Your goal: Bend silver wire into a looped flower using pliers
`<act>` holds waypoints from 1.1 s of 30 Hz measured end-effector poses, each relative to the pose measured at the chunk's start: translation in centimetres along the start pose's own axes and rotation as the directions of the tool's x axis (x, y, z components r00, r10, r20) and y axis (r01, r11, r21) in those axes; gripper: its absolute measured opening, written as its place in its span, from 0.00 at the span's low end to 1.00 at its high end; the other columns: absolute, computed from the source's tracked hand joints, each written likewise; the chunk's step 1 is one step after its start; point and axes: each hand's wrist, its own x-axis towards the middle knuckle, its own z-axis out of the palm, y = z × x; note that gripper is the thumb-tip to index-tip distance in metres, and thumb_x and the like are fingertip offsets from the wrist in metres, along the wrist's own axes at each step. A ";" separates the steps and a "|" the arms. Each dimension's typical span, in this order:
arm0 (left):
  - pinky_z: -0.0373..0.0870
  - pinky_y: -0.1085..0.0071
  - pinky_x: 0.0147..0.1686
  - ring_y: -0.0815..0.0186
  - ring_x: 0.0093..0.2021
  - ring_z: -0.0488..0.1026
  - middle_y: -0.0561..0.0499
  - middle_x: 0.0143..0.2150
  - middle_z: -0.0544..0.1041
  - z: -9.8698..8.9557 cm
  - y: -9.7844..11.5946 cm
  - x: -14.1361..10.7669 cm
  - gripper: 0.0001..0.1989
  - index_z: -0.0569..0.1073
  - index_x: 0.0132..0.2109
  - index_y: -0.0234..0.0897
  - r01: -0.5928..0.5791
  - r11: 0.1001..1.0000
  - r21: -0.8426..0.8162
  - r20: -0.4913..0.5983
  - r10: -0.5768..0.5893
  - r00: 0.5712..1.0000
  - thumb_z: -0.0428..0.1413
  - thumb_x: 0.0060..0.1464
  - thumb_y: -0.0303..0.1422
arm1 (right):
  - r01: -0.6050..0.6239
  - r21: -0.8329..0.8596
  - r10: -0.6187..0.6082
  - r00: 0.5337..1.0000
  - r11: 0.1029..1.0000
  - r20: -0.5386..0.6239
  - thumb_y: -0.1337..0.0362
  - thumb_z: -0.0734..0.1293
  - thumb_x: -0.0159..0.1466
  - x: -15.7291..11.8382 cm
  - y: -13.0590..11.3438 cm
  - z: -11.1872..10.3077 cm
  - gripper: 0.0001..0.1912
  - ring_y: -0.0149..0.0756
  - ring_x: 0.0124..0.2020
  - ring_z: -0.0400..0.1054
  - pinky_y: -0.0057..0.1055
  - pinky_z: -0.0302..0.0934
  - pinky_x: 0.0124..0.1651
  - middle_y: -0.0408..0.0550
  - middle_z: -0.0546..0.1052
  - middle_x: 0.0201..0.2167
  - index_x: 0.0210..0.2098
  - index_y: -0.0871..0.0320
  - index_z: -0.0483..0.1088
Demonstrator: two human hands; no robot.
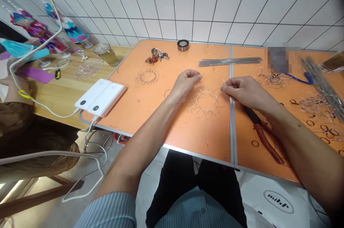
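Note:
A ring of thin wire with petal-like loops (198,113) lies on the orange table in front of me. My right hand (243,91) is closed in a pinch at the ring's upper right, on a thin wire whose short end sticks up past the fingertips. From the ring, a fine strand runs toward those fingers. My left hand (186,84) is just above and left of the ring, its fingers pressed together; whatever may be between them is too small to make out. Red-handled pliers (264,140) lie partly under my right forearm.
Another looped wire ring (147,77) lies to the left, below some keys (157,56). A tape roll (183,45) and a bundle of straight wires (229,62) sit farther back. Tangled wire pieces (313,106) spread at right. A white power box (100,97) stands at the left edge.

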 end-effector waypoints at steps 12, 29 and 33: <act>0.79 0.66 0.45 0.63 0.39 0.86 0.43 0.44 0.88 -0.6 0.2 -0.4 0.21 0.82 0.42 0.36 0.334 0.936 -0.111 0.300 -0.289 0.909 0.81 0.49 0.39 | 0.031 0.065 -0.019 0.984 0.997 -0.175 0.57 0.70 0.72 -1.2 0.6 -1.4 0.12 0.37 0.29 0.69 0.37 0.60 0.36 0.45 0.79 0.27 0.34 0.54 0.79; 0.78 0.70 0.35 0.70 0.28 0.79 0.47 0.33 0.85 1.1 1.2 -1.8 0.07 0.83 0.38 0.30 0.332 0.941 -0.070 0.252 -0.306 0.918 0.67 0.68 0.26 | 0.093 0.199 -0.005 0.915 0.976 -0.404 0.69 0.75 0.70 -1.5 0.7 -2.4 0.09 0.32 0.25 0.69 0.36 0.59 0.32 0.40 0.78 0.24 0.32 0.54 0.82; 0.80 0.69 0.35 0.69 0.28 0.80 0.46 0.33 0.86 1.5 1.2 -2.1 0.08 0.83 0.38 0.29 0.338 0.939 -0.067 0.255 -0.312 0.915 0.66 0.70 0.25 | 0.260 0.260 -0.055 0.798 0.930 -0.600 0.72 0.76 0.70 -2.3 -0.1 -2.8 0.08 0.31 0.24 0.72 0.33 0.63 0.31 0.40 0.78 0.23 0.35 0.55 0.84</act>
